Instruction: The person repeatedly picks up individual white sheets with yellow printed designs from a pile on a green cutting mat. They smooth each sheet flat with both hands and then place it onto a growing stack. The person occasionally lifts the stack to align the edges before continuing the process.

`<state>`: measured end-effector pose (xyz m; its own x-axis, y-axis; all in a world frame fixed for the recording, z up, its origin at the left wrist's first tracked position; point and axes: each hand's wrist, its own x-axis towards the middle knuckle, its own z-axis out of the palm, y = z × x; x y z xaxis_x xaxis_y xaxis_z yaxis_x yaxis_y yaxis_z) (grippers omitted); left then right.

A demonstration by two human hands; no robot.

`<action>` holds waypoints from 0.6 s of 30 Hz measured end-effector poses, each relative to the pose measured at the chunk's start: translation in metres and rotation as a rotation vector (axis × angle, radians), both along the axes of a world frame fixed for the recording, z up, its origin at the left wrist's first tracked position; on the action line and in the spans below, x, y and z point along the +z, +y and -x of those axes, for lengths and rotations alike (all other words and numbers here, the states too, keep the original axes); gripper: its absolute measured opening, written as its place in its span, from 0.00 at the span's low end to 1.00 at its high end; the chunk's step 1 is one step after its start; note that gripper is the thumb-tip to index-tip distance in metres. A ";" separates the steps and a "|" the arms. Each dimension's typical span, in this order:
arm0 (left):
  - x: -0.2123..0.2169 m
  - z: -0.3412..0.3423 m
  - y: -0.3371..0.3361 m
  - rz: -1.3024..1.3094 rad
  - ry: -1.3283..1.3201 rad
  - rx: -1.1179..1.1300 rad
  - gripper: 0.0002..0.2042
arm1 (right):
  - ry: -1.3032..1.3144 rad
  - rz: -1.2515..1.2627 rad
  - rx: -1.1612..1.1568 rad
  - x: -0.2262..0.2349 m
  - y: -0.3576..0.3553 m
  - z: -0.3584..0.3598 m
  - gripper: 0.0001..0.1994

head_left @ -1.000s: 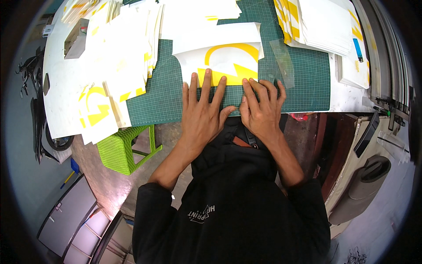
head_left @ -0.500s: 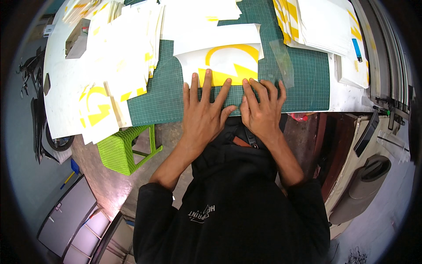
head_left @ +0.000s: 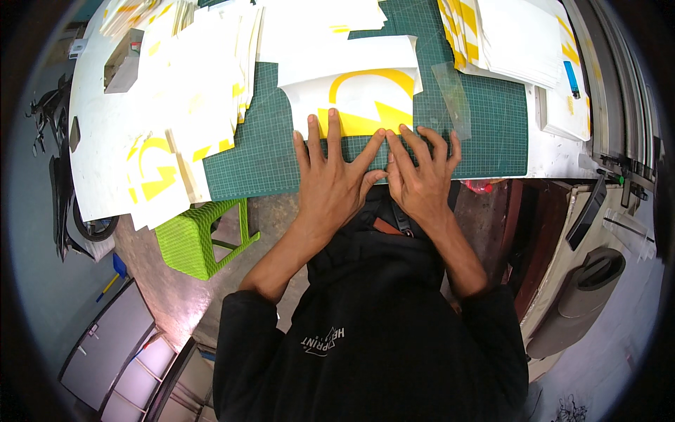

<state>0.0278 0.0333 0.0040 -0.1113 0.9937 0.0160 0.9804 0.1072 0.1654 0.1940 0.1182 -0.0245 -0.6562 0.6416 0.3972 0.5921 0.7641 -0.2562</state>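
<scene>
A white paper sheet with yellow shapes [head_left: 373,95] lies folded over on the green cutting mat [head_left: 485,148], its fold toward me. My left hand [head_left: 334,169] is open, palm down, with its longer fingertips on the sheet's lower left part and the index fingertip near the middle of the near edge. Beside it, my right hand [head_left: 420,169] is open too, fingers slightly bent. Its index and middle fingertips touch the near edge, while the other fingers rest on the mat to the right. The two index fingertips nearly meet.
Stacks of white and yellow paper [head_left: 197,91] cover the left of the table; another paper stack [head_left: 520,42] stands at far right. A clear strip [head_left: 451,98], a grey metal block [head_left: 124,63] and a blue lighter [head_left: 570,79] lie around. A green stool [head_left: 200,239] stands below.
My left hand has slid slightly to the right along the near edge, its index finger now close to the right one. My right hand has barely shifted.
</scene>
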 end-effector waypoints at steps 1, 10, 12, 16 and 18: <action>0.000 0.000 0.001 -0.001 0.003 0.000 0.28 | -0.002 0.001 -0.002 0.000 0.000 0.000 0.21; 0.001 0.005 -0.004 -0.020 -0.047 -0.009 0.28 | 0.074 -0.002 -0.153 0.000 0.002 -0.009 0.16; 0.001 0.006 -0.005 -0.038 -0.055 -0.007 0.28 | 0.103 -0.006 -0.150 -0.002 0.004 -0.006 0.15; 0.003 0.027 -0.015 -0.003 -0.055 0.040 0.29 | 0.115 -0.009 -0.174 -0.002 0.003 -0.005 0.14; 0.004 0.050 -0.025 0.021 -0.011 0.080 0.29 | 0.134 -0.016 -0.183 -0.004 0.004 -0.004 0.13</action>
